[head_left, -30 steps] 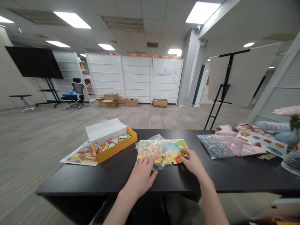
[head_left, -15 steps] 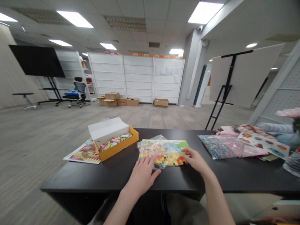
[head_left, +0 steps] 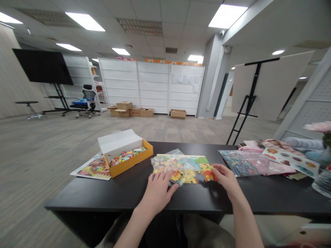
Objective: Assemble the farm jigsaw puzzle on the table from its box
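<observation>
A colourful jigsaw puzzle (head_left: pixel 190 176) lies on the black table, partly under a crumpled clear plastic bag (head_left: pixel 178 160). My left hand (head_left: pixel 160 186) rests flat with fingers spread over the puzzle's near left part and the bag's edge. At the puzzle's right side, my right hand (head_left: pixel 224 177) pinches a yellow and red puzzle piece (head_left: pixel 209 173), which stands apart from the near right part of the picture. Its thumb is partly hidden by the fingers.
Left of the puzzle stands an open yellow box (head_left: pixel 131 165) holding loose pieces, beside a printed picture sheet (head_left: pixel 94 168). To the right lie a plastic-wrapped patterned packet (head_left: pixel 238 162), a sticker sheet (head_left: pixel 292 160), pink cloth and a glass vase (head_left: pixel 323 181). The black table (head_left: pixel 108 194) has a near edge by my lap.
My right hand has moved right, pulling the yellow and red piece away from the puzzle. My left hand stays nearly in place.
</observation>
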`<state>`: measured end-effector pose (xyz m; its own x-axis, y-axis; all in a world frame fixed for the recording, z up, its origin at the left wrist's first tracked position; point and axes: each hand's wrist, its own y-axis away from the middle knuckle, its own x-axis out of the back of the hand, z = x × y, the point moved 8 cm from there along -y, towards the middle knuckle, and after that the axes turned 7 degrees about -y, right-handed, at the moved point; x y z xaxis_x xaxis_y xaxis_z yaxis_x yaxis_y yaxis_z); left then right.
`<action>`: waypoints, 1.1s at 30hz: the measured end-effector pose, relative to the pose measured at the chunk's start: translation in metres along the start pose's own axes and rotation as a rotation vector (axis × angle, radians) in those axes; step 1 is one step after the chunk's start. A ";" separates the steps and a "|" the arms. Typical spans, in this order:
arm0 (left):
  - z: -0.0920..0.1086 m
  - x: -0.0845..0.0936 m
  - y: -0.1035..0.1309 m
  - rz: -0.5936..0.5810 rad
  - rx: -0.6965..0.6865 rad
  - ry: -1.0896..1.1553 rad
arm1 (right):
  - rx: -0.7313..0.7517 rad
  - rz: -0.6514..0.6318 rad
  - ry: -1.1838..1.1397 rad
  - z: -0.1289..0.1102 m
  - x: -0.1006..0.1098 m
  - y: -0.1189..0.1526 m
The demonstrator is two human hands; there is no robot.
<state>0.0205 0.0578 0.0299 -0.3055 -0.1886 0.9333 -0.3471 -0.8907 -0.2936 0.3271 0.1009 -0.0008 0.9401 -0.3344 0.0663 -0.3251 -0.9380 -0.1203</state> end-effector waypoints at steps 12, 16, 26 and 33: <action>0.018 0.018 -0.008 0.244 -0.096 0.266 | -0.038 -0.470 -0.115 -0.032 -0.128 0.049; 0.017 0.015 -0.008 0.264 -0.108 0.159 | -0.020 -0.447 -0.184 -0.023 -0.147 0.047; 0.002 -0.007 0.001 0.015 -0.032 -0.036 | 0.088 -0.317 0.149 -0.029 -0.069 0.032; -0.013 -0.006 0.000 -0.003 0.077 -0.018 | 0.165 -0.225 0.673 -0.014 -0.056 0.025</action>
<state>0.0108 0.0644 0.0219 -0.2880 -0.1924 0.9381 -0.2782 -0.9205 -0.2743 0.2651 0.0949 0.0068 0.6987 -0.1686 0.6953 -0.0619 -0.9824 -0.1761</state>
